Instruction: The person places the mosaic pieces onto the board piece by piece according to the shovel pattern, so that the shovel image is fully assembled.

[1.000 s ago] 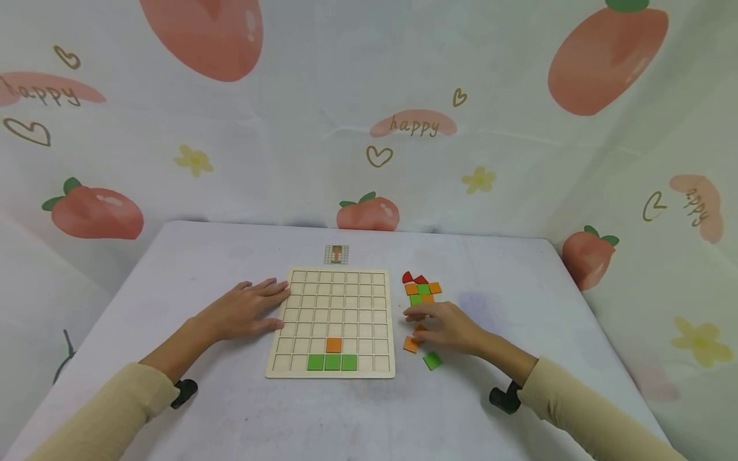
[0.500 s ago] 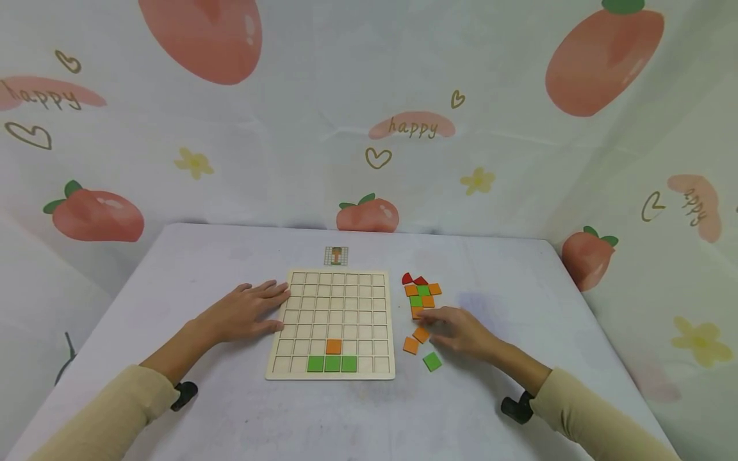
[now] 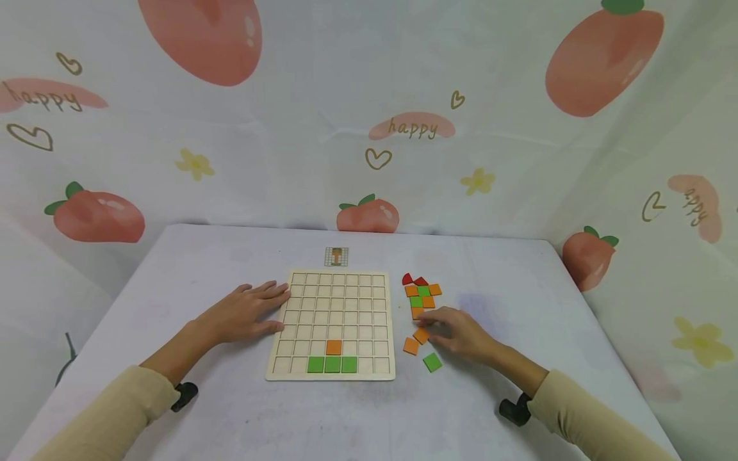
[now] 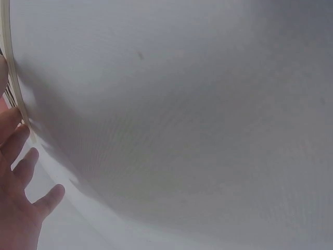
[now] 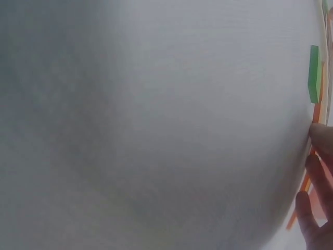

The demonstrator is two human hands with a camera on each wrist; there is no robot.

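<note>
My left hand (image 3: pixel 248 312) lies with spread fingers along the left side of a pale wooden grid board (image 3: pixel 366 318), fingertips and thumb at its rim. Three green square tiles (image 3: pixel 332 364) fill cells in the board's bottom row, and one orange tile (image 3: pixel 334 347) sits above the middle one. Right of the board, my right hand (image 3: pixel 464 331) is low over loose tiles. Its index finger is at an orange tile (image 3: pixel 417 313), and its thumb is beside another orange tile (image 3: pixel 422 335). In the right wrist view, the fingers (image 5: pixel 316 166) show only at the edge.
Further loose pieces lie right of the board: an orange tile (image 3: pixel 410 346), a green tile (image 3: pixel 432 362), a cluster of orange and green squares (image 3: pixel 428 301), and red pieces (image 3: pixel 421 281). A small gridded picture card (image 3: pixel 337 257) lies behind the board. A patterned cloth hangs behind the white table (image 3: pixel 219 410).
My right hand has drawn back slightly to the right, uncovering orange tiles beneath it, then stayed nearly still. My left hand and the tiles on the board have not moved.
</note>
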